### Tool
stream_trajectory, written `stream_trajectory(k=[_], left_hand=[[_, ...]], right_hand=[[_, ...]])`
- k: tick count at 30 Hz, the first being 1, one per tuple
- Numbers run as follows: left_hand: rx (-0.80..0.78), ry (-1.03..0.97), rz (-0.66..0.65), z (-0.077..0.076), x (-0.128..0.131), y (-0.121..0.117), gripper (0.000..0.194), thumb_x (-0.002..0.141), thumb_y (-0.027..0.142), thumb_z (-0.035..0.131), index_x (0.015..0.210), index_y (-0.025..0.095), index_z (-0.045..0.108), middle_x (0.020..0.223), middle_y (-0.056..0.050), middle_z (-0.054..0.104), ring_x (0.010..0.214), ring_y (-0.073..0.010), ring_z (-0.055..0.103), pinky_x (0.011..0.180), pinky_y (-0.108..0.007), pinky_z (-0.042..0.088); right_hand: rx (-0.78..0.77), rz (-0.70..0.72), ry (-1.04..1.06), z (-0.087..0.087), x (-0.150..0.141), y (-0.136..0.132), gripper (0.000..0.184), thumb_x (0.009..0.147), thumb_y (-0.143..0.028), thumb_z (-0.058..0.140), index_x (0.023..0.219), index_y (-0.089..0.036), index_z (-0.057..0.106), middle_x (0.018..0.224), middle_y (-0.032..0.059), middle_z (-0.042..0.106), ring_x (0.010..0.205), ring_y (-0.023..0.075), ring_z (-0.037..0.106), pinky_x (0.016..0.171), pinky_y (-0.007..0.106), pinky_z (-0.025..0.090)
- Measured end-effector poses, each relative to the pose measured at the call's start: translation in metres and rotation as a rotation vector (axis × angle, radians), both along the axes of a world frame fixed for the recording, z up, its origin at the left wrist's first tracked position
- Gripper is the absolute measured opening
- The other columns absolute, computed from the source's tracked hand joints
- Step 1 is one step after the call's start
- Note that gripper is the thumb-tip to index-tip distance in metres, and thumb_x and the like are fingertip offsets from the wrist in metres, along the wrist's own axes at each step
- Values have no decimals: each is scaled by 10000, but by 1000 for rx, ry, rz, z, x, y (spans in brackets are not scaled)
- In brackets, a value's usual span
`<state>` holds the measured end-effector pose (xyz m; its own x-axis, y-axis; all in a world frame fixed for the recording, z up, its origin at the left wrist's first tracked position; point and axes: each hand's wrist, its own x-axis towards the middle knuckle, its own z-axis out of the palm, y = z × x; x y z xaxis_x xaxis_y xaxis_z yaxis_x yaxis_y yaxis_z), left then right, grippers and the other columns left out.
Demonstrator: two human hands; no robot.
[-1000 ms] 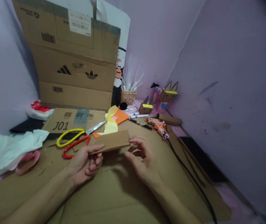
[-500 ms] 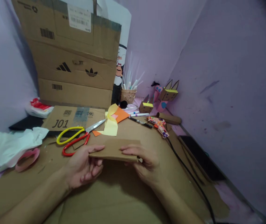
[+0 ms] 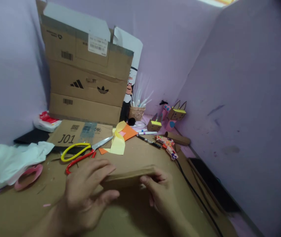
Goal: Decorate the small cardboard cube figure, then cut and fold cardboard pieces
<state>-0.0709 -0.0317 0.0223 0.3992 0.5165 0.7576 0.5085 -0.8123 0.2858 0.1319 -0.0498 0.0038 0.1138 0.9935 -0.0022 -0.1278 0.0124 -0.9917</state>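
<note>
A folded piece of brown cardboard (image 3: 130, 175) is held up over the cardboard-covered table, its thin edge facing me. My right hand (image 3: 160, 191) is closed on its right end, the thumb on the near side and fingers behind. At the other end my left hand (image 3: 88, 192) has its thumb and fingers apart, partly covering the piece's left end; whether the fingertips touch it I cannot tell. Scissors (image 3: 87, 153) with one yellow and one red handle lie just beyond my left hand.
Yellow and orange paper (image 3: 120, 138), a pen (image 3: 149, 141) and a patterned glue gun (image 3: 167, 144) with a black cord lie beyond the hands. A pink tape roll (image 3: 28, 177) is at left. Cardboard boxes (image 3: 88, 75) stand behind. A black flat object (image 3: 211, 184) lies by the right wall.
My left hand has released its grip and turned over the left end. The cardboard has tilted, showing its edge side, and sits slightly lower in view. The camera view has tipped upward.
</note>
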Motion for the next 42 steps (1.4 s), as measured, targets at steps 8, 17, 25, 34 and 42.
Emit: stream_trajectory(k=[8,17,25,34,42], left_hand=[[191,86,-48,4,12,3,262,769,50,547,1021,123,540,769,-87,636,722,-207,573,669,-324,451],[-146,76,-187,22,18,19,56,838,156,500,815,186,542,643,-12,572,580,-139,539,534,-241,382],[265,60,86,7,32,22,245,786,81,541,1022,138,570,860,-92,651,845,-211,598,781,-336,473],[278,-25,5,7,39,13,270,747,11,523,999,96,573,788,-108,651,706,-187,591,608,-294,493],[198,-137,-12,12,40,3,235,739,12,515,915,150,588,702,-64,655,606,-155,603,533,-252,492]], right_hand=[[313,36,-410,8,5,-4,97,730,-256,647,769,-206,721,673,22,697,434,109,551,366,193,404],[330,207,-229,25,10,18,225,715,-275,677,936,-245,709,843,27,729,772,190,662,674,269,508],[239,109,-116,13,0,19,123,720,-271,648,777,-197,727,725,37,717,685,200,646,635,280,503],[340,-64,-153,-3,-10,4,108,732,-269,648,791,-219,724,738,51,704,719,218,650,692,316,512],[443,-203,-335,-28,-6,-3,88,699,-282,667,769,-261,715,703,59,692,622,232,638,566,345,526]])
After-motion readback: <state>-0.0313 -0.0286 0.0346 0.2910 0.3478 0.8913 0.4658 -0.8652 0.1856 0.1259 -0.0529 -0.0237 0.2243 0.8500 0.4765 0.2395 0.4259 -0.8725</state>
